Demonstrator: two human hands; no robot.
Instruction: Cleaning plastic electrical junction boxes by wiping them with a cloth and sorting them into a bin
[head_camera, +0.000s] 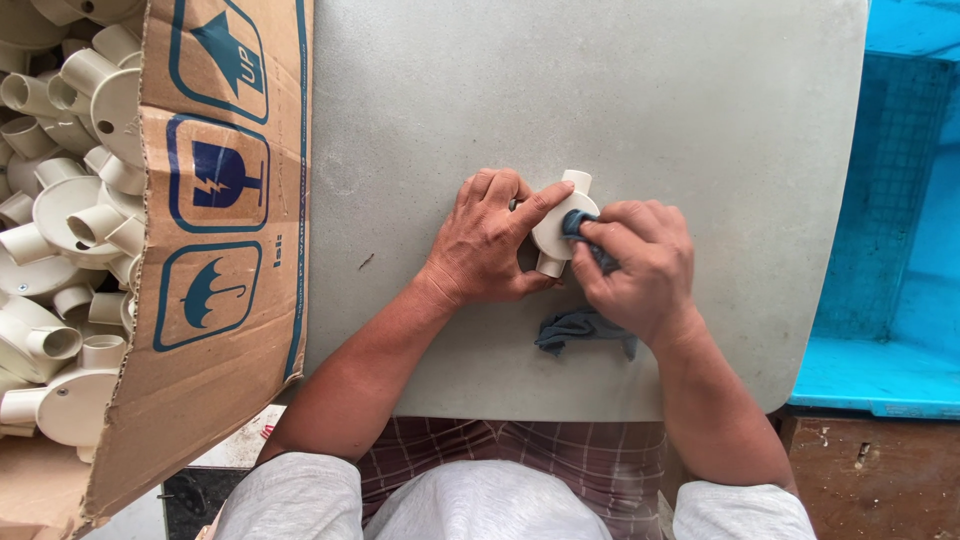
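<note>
**Wiping a conduit fitting at centre frame**

Wiping is the step in hand, judged from your grip. Entries run largest to smallest.

- Grey table: fills the middle of the frame; the work sits at its centre.
- Cardboard box: left edge of frame, flap folded over the table edge, full of cream fittings of the same kind.
- Blue crate: right edge, apart from the work.
- Left hand: your fingers are curled around the cream junction fitting, forefinger laid across its round face, pinning it to the table.
- Right hand: closed on a dark grey cloth, pressing a fold onto the fitting's face; the loose tail trails below your wrist.

Next move, as a judgement: you will likely need to turn the fitting under your left hand to reach the unwiped spouts, keeping it steady.
</note>
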